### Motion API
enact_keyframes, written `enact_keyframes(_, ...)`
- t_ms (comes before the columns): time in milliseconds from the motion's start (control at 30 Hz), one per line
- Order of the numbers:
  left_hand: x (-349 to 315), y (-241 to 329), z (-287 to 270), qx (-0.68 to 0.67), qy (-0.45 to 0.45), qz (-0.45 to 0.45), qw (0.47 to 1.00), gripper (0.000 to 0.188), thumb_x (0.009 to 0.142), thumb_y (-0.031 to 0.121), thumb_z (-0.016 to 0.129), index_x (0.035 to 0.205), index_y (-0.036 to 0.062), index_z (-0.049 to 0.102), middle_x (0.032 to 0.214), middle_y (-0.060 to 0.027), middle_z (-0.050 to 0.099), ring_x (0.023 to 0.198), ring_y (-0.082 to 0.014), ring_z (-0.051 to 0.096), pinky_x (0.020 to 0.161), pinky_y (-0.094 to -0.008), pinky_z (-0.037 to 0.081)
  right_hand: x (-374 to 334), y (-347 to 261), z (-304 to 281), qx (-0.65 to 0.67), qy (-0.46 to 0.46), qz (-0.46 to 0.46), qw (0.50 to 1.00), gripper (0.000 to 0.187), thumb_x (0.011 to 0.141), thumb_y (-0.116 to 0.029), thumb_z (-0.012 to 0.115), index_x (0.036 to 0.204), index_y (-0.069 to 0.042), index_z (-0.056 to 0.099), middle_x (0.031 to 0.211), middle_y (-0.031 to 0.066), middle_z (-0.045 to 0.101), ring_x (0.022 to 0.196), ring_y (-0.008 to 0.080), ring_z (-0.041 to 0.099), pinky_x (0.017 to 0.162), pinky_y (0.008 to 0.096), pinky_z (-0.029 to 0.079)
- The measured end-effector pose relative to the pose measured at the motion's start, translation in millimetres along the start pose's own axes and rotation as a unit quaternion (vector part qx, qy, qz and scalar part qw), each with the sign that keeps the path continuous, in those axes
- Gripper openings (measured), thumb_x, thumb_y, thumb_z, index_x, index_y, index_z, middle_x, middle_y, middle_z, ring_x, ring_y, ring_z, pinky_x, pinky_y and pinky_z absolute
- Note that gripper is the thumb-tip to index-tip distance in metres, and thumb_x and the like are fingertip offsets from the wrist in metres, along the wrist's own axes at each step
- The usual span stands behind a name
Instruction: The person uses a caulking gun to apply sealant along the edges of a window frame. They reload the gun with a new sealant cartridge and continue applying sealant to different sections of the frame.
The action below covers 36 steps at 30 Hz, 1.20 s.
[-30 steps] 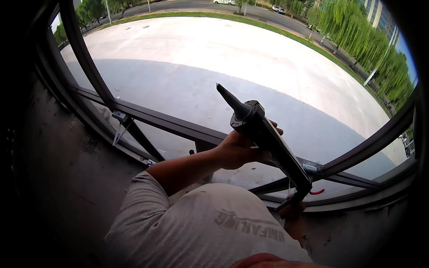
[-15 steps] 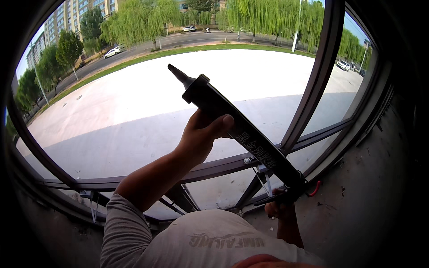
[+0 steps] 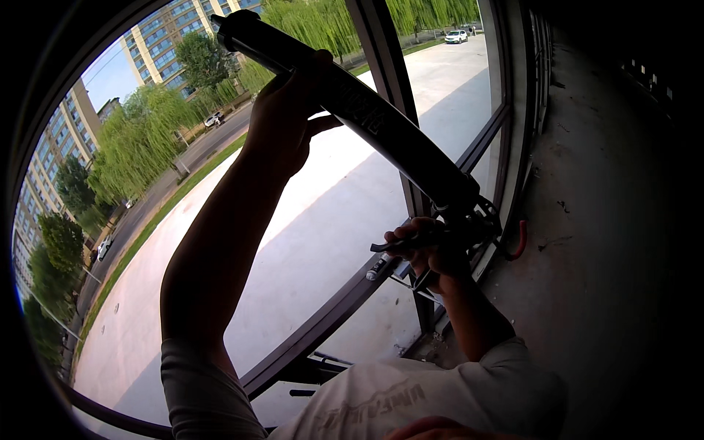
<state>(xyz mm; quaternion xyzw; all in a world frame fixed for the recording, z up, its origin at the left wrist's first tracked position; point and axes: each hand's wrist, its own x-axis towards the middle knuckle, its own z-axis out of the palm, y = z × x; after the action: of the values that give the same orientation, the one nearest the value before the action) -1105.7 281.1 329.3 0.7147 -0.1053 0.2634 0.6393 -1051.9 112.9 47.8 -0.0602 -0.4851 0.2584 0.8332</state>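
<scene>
A long black caulking gun (image 3: 400, 139) slants across the upper middle, its narrow nozzle at the upper left and its handle end lower right. My left hand (image 3: 287, 117) is wrapped around the front half of the barrel. At the rear, my right hand (image 3: 438, 258) grips the dark handle and trigger, with fingers curled round them. A red curved piece (image 3: 521, 240) sticks out beyond the gun's back end, beside my right hand. Shadow makes the details of the handle hard to see.
Dark window frame bars (image 3: 385, 70) stand close behind the gun, and a lower rail (image 3: 323, 330) crosses near my body. A grey floor (image 3: 579, 213) with scattered debris runs along the right. Outside the glass lie pale paving (image 3: 242, 242), willow trees (image 3: 143, 125) and tall buildings.
The view has turned to the right. Both hands and the caulking gun have come up higher, with the nozzle now near the top edge. The grip of both hands continues.
</scene>
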Motion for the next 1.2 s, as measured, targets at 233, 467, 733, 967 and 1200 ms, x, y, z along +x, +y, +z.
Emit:
enact_keyframes(233, 40.7, -2.8, 32.9, 0.056, -0.03, -0.012, 0.998, 0.046, 0.096, 0.034, 0.07, 0.122, -0.0024, 0.058, 0.103, -0.0144, 0.068, 0.101, -0.0263, 0.071, 0.087, -0.0431, 0.062, 25.3, -10.7, 2.3, -0.043, -0.003, -0.067, 0.997, 0.056, 0.091, -0.019, 0.077, 0.14, -0.005, 0.054, 0.14, 0.0176, 0.059, 0.14, 0.0355, 0.048, 0.122, 0.0532, 0.033)
enact_keyframes(467, 60.8, -30.5, 79.1, 0.11, -0.055, -0.04, 0.992, 0.033, 0.093, 0.029, 0.074, 0.108, 0.0012, 0.067, 0.094, -0.0136, 0.075, 0.087, -0.0246, 0.076, 0.08, -0.0443, 0.063, 45.0, 7.0, -11.9, -0.106, 0.065, -0.132, 0.983, 0.051, 0.093, -0.016, 0.071, 0.138, -0.004, 0.051, 0.134, 0.0182, 0.062, 0.129, 0.037, 0.058, 0.116, 0.052, 0.042)
enact_keyframes(733, 121.4, -37.8, 91.1, 0.165, -0.024, -0.071, 0.984, 0.034, 0.093, 0.033, 0.074, 0.105, 0.0017, 0.07, 0.091, -0.0113, 0.074, 0.082, -0.0188, 0.076, 0.075, -0.0358, 0.063, 100.9, 10.5, -12.6, -0.098, 0.121, -0.186, 0.97, 0.051, 0.091, -0.017, 0.074, 0.136, -0.005, 0.054, 0.132, 0.014, 0.063, 0.132, 0.0304, 0.057, 0.113, 0.0484, 0.045)
enact_keyframes(967, 163.9, -38.7, 102.3, 0.238, -0.004, -0.051, 0.97, 0.045, 0.093, 0.038, 0.073, 0.103, -0.0043, 0.065, 0.089, -0.0137, 0.073, 0.074, -0.022, 0.075, 0.064, -0.0328, 0.065, 137.3, -4.4, -25.5, -0.059, 0.135, -0.187, 0.971, 0.048, 0.089, -0.012, 0.073, 0.132, -0.005, 0.054, 0.128, 0.0139, 0.064, 0.128, 0.0315, 0.059, 0.112, 0.0482, 0.046)
enact_keyframes(1200, 187.5, -39.4, 102.1, 0.236, 0.026, -0.044, 0.97, 0.045, 0.093, 0.041, 0.073, 0.104, -0.0014, 0.066, 0.087, -0.0117, 0.072, 0.076, -0.0215, 0.075, 0.067, -0.0325, 0.065, 167.3, -12.9, -38.1, -0.035, 0.147, -0.176, 0.973, 0.05, 0.087, -0.009, 0.07, 0.133, -0.004, 0.052, 0.125, 0.0147, 0.062, 0.126, 0.0324, 0.059, 0.112, 0.049, 0.046)
